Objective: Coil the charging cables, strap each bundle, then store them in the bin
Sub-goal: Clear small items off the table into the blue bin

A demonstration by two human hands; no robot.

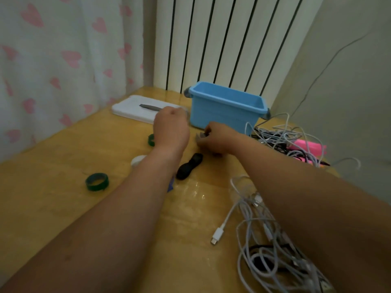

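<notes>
Surface: glossy yellow-brown wooden table (63, 166), set into a room corner. Left side: white curtain printed with pink hearts (53, 60). Behind: white ribbed radiator with dark vertical gaps (222, 39). Right side: plain pale wall (349, 81), one thin grey wire (330, 60) running down it. The light blue rectangular plastic bin with grey handles (227, 111) stands upright, open-topped, at the back of the table just in front of the radiator. A flat white plastic lid (131, 109) lies left of the bin, with a grey strip along its top. A loose tangle of white charging cables (266, 240) sits at near right, partly under the right forearm, its white plug (216, 234) lying free toward the table middle. A second tangle of white and dark cables (283, 136) lies right of the bin, over a bright pink object (311, 146). A black coiled bundle (189, 166) lies between the forearms. One dark green strap roll (97, 181) stands alone at left; another green roll (151, 140) is partly hidden by the left wrist. A small white round object (137, 160) shows beside the left forearm. Left hand (171, 127): raised before the lid, back to camera, fingers curled away; cannot tell whether it holds anything. Right hand (213, 138): low, just in front of the bin, fingers pinching a small grey piece (201, 136), too blurred to identify
</notes>
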